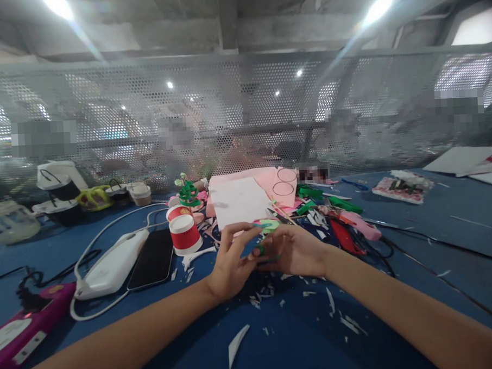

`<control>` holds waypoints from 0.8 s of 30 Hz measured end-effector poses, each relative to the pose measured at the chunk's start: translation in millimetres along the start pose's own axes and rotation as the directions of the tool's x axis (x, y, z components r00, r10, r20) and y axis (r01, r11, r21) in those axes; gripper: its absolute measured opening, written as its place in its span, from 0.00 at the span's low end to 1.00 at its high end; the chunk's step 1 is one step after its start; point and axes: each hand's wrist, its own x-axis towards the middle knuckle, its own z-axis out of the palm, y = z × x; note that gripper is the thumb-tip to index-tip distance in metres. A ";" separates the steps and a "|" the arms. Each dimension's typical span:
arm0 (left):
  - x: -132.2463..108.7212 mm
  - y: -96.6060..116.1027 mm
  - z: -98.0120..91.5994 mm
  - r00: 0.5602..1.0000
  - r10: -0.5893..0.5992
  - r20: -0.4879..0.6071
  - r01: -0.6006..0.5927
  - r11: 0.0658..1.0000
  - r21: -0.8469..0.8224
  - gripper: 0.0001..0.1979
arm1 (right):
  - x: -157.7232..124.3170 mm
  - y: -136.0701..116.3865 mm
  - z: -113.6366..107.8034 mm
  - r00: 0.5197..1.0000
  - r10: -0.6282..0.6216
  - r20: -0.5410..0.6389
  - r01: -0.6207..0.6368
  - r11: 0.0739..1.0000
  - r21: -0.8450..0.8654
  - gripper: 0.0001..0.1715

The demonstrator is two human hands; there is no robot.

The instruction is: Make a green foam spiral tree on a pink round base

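Note:
My left hand [234,261] and my right hand [296,250] meet over the middle of the table, fingers curled toward each other. Between their fingertips is a small green paper strip [261,250], partly hidden by the fingers. A teal strip end [263,225] shows at the tip of my left index finger. Just behind the fingers lies a pale green paper piece [271,225]. Past my hands a white sheet [240,200] rests on pink paper [284,182] with two drawn circles. Left of them stand red and white paper cups [184,234] and a green paper plant [188,193].
A black phone [152,259], a white power bank [113,265] with cable and a purple power strip [34,327] lie left. Green scraps, a red object [346,237] and a pink glue gun [364,225] are right. Paper offcuts [238,345] litter the front. A perforated screen [243,114] stands behind.

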 end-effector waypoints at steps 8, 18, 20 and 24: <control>6.4 -2.3 1.8 1.000 -0.004 0.026 0.006 0.997 -0.076 0.10 | -2.2 -6.7 -1.6 0.997 0.048 0.053 -0.054 0.991 0.126 0.22; 3.3 -6.4 3.7 0.992 -0.100 0.077 0.104 0.994 -0.041 0.13 | -2.0 -5.1 1.5 0.997 0.026 0.070 -0.036 0.988 0.152 0.22; 2.7 -8.1 3.4 0.991 -0.072 0.112 0.072 0.997 0.001 0.13 | -2.3 -4.3 3.7 0.998 0.021 0.067 -0.031 0.988 0.151 0.23; 4.1 -11.4 1.3 0.983 -0.001 0.183 -0.037 0.978 0.204 0.13 | 0.0 -1.6 5.0 0.999 -0.032 0.009 0.030 0.993 0.111 0.23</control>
